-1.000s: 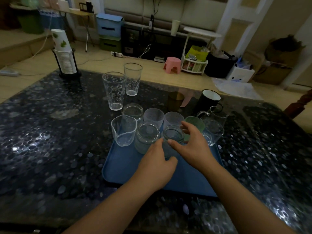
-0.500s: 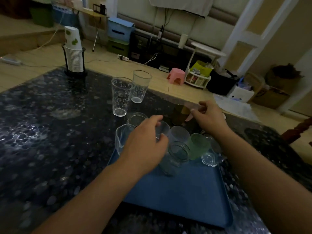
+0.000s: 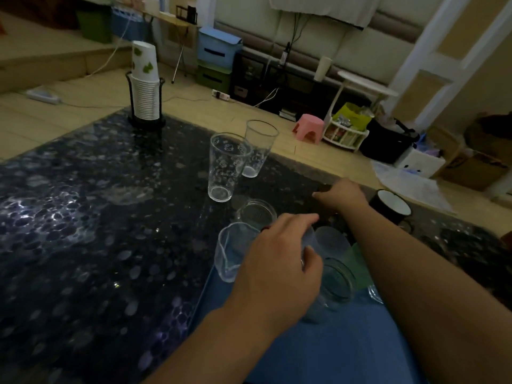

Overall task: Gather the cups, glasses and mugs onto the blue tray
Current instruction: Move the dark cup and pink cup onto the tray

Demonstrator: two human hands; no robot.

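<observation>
- The left hand hovers over the far left part of the blue tray, palm down, fingers loosely curled above the cluster of vessels; whether it grips anything underneath I cannot tell.
- Just left of that hand, at the tray's far left corner, stands a clear spouted glass, upright.
- Beyond the knuckles a small clear jar sits on the table just past the tray's far edge.
- Right of the left hand, on the tray, a glass jar stands beside a frosted cup and a green cup, the green one partly hidden by the right forearm.
- The right hand reaches to the table's far edge, fingers bent round something dark; what it is, and whether it is held, cannot be made out.
- Just right of that wrist a black mug with a white inside stands on the table, off the tray.
- Further left along the far edge, two tall clear glasses stand off the tray: a patterned glass and, touching or just behind it, a plain glass.
- At the far left corner of the dark pebbled table, a stack of paper cups sits in a black wire holder.
</observation>
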